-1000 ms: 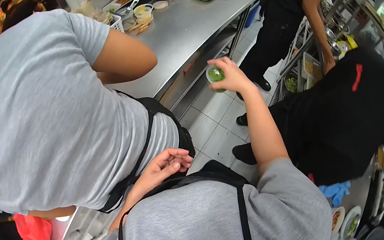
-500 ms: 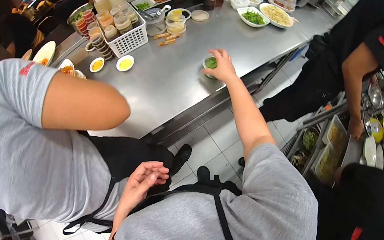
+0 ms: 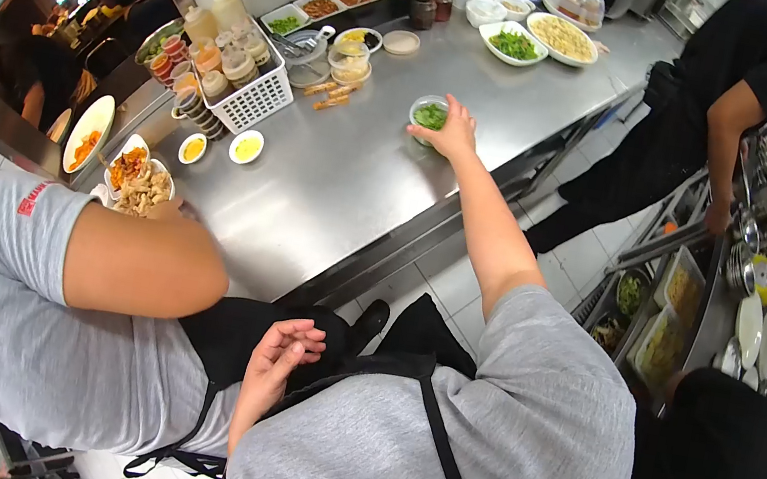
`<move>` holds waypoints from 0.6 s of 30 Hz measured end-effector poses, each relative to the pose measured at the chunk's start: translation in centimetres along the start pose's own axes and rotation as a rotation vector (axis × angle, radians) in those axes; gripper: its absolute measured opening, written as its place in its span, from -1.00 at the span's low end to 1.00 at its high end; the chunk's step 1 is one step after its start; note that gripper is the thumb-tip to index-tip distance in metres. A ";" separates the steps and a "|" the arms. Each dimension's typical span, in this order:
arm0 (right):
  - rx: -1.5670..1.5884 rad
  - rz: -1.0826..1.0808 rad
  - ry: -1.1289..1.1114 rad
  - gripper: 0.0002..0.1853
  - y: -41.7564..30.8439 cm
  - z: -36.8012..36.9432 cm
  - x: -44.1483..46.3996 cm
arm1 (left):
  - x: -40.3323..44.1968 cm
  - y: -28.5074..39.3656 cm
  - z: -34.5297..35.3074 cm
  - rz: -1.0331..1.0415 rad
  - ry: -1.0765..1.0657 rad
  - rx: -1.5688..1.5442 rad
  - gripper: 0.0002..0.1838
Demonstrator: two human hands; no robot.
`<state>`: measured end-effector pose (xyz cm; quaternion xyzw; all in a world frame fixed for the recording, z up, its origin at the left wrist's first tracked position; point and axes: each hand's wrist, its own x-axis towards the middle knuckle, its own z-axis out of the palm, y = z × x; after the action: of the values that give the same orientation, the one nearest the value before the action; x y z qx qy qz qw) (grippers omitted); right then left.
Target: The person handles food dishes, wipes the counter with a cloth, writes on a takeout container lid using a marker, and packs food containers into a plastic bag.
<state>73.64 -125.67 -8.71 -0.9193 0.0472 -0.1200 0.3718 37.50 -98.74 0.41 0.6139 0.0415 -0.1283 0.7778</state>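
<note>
Tub: a small, round, see-through container [image 3: 412, 121], apparently plastic, with a pale, shiny rim.
Contents: bright green leafy pieces [image 3: 431, 118], uneven and crumpled in texture, heaped towards the middle.
Place: at the steel counter [image 3: 352, 184], near its front edge; whether the base touches the metal cannot be told.
Right hand: the person's right hand [image 3: 456, 132] is clamped on the tub from the near right side, fingers and thumb spread around the rim, the arm stretched out.
Left hand: the left hand [image 3: 283, 357] lies in front of the body by the black cloth apron [image 3: 358, 362], fingers slack and half curled.
Counter surface: smooth brushed metal with soft, cloudy reflections.
Beyond the tub: a white bowl [image 3: 515, 60] of chopped greens, just beside an oval white plate [image 3: 586, 60] heaped with pale yellow shreds.
Left of the tub: slim, light brown sticks [image 3: 331, 97] lying flat, then a white plastic basket [image 3: 257, 101] with a grid of holes, packed with bottles.
Nearer the co-worker: a small white oval dish [image 3: 260, 142] with something yellow inside.
Co-worker: a person in a soft grey T-shirt [image 3: 12, 218] leans in at the left, bent elbow near the counter.
</note>
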 end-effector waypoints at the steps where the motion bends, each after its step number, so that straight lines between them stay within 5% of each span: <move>1: -0.087 0.041 -0.076 0.11 0.0 -0.5 1.0 | 0.7 0.0 0.3 -0.009 0.017 -0.025 -0.66; 13: -0.125 -0.303 -0.309 -0.01 1.5 0.7 22.1 | 19.5 1.6 7.6 -0.034 0.401 -0.106 -0.67; 18: -0.059 -0.441 -0.280 0.00 -0.5 3.4 28.4 | 25.0 2.9 10.6 -0.037 0.308 0.017 -0.68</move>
<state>101.93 -127.97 -5.48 -0.9255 -0.2027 -0.0685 0.3126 61.35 -112.10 0.19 0.6322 0.1703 -0.0474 0.7544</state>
